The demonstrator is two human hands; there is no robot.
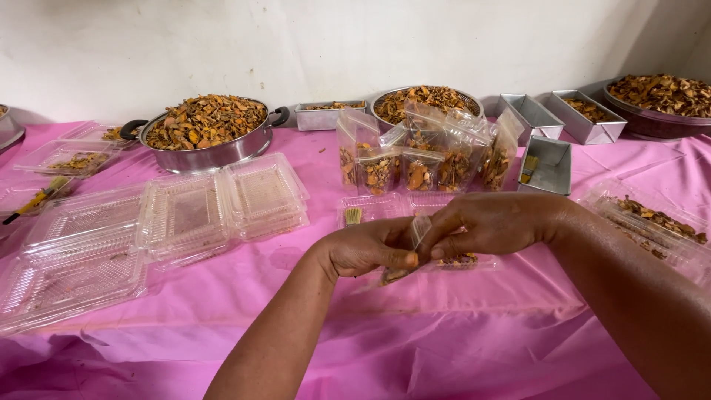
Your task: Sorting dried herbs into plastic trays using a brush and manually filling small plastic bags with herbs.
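My left hand (370, 248) and my right hand (489, 222) meet at the middle of the pink table. Together they pinch the top edge of a small clear plastic pouch (419, 235), thumb and fingers pressed on it from both sides. Some orange-brown dried pieces show in the pouch's lower end, near my left thumb. Just behind my hands lies an open clear clamshell box (385, 207) with a small brush (353, 215) in it. Further back stands a cluster of filled clear pouches (422, 159), upright and holding the same dried pieces.
A handled metal pan (207, 152) heaped with dried pieces sits back left, a round bowl (424, 100) behind the pouches, another (659, 111) at far right. Several rectangular metal tins (544, 163) stand back right. Empty clear clamshell boxes (148, 230) cover the left; one with pieces (652, 218) lies right.
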